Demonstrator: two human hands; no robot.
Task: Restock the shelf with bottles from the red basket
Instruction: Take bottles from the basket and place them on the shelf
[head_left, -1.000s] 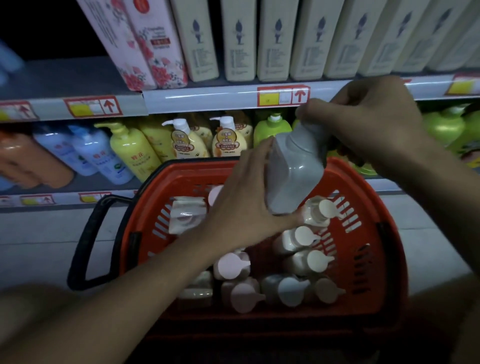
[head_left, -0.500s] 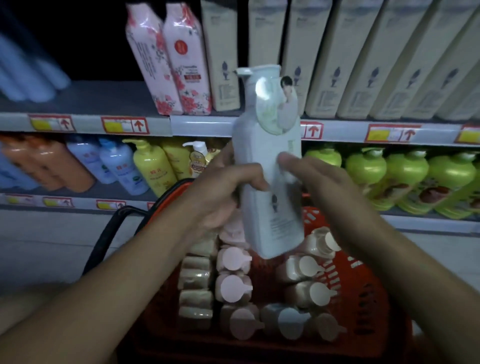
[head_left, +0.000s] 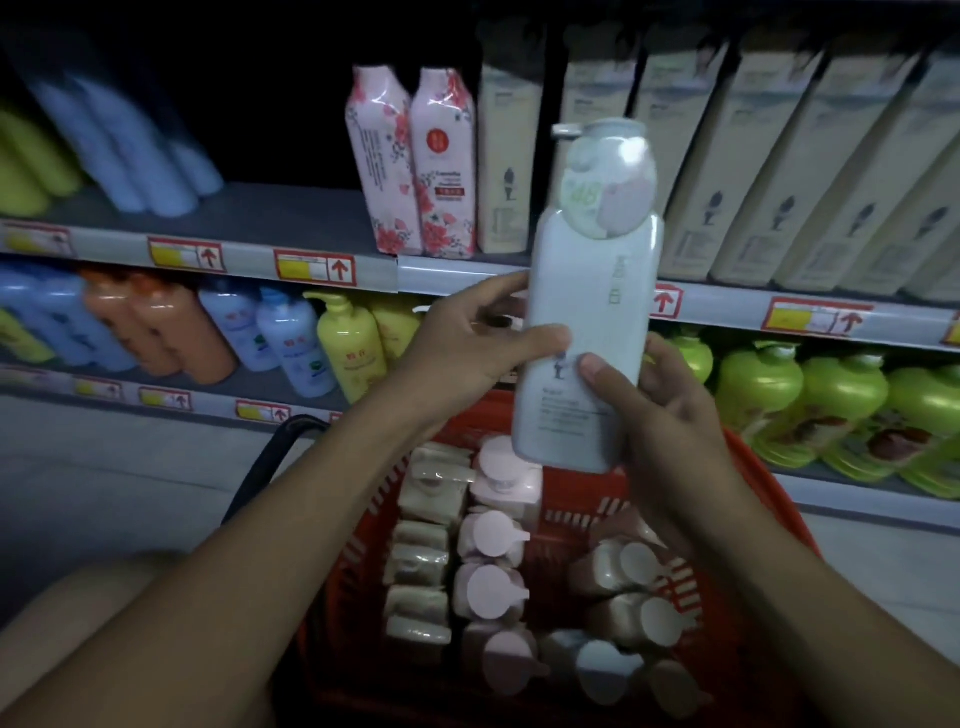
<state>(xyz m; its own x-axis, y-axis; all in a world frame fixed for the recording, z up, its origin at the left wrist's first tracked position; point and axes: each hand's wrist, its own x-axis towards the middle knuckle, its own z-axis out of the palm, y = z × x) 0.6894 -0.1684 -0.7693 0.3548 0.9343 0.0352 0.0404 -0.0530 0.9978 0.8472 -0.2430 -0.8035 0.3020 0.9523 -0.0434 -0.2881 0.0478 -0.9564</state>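
Observation:
A tall pale grey-white pump bottle (head_left: 587, 291) stands upright in the air above the red basket (head_left: 763, 499), in front of the upper shelf edge (head_left: 322, 262). My left hand (head_left: 467, 348) grips its left side with the thumb across the front. On the lower right side, my right hand (head_left: 644, 405) holds it, thumb pressed on the label. Several more pump bottles (head_left: 493, 535) with pink and cream caps stand packed in the basket below.
The upper shelf carries pink floral packs (head_left: 415, 166) and a row of beige cartons (head_left: 727, 171), with bare shelf to the left of the packs. On the lower shelf stand blue, orange, yellow (head_left: 348, 343) and green bottles (head_left: 831, 410). The basket's black handle (head_left: 270, 462) hangs left.
The bottle came up out of the basket, turned upright and rose slightly toward the upper shelf. Both hands shifted their grip on it, and the view tilted up.

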